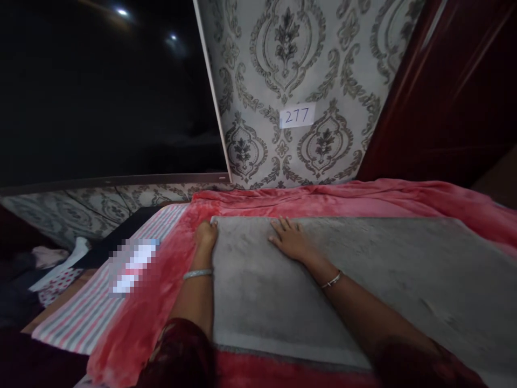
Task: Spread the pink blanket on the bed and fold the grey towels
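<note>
Nearest, the left hand (205, 235) sits at the left edge of the grey blanket (283, 296), fingers bent down at that edge; whether they clamp it cannot be told. The right hand (290, 240) lies flat and open on the blanket's top surface, well apart from the left hand. The blanket lies on a pink blanket (323, 198), with a striped cloth (76, 307) beside it on the left, and beyond stands a wallpapered panel (258, 64) bearing a "277" label (297, 116).
</note>
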Demonstrator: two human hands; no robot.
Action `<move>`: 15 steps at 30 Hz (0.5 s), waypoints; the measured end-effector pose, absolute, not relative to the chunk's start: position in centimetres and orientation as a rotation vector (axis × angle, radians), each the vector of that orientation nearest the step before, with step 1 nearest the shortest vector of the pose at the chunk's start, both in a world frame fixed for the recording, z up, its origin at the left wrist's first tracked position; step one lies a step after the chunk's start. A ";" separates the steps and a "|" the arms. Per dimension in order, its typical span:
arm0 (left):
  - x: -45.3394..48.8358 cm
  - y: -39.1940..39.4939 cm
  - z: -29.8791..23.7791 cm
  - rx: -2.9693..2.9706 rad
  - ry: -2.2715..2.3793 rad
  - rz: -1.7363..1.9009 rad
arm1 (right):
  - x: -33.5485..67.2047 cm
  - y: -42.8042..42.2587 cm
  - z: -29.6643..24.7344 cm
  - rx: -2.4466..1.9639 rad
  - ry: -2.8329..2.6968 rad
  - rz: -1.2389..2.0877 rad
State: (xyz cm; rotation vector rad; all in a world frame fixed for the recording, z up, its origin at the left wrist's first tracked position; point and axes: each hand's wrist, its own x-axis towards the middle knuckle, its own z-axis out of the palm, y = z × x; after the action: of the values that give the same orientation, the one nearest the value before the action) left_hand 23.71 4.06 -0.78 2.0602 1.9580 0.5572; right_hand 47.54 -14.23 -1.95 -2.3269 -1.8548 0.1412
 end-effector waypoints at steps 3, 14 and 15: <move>23.8 3.8 -0.4 2.063 1.971 0.557 | 46.8 -14.8 -1.6 -2.323 -1.845 0.224; 23.9 4.4 -0.2 1.997 1.873 0.656 | 40.5 -31.1 -0.8 -1.290 -2.403 0.786; 23.7 4.5 0.0 1.977 1.830 0.683 | 40.8 -31.5 -0.5 -1.301 -2.374 0.795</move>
State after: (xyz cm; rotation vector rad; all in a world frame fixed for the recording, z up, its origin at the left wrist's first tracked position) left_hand 23.74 4.48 0.00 1.9771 1.8299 0.6826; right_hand 40.84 -31.51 -0.46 -1.3014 -2.3743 0.7951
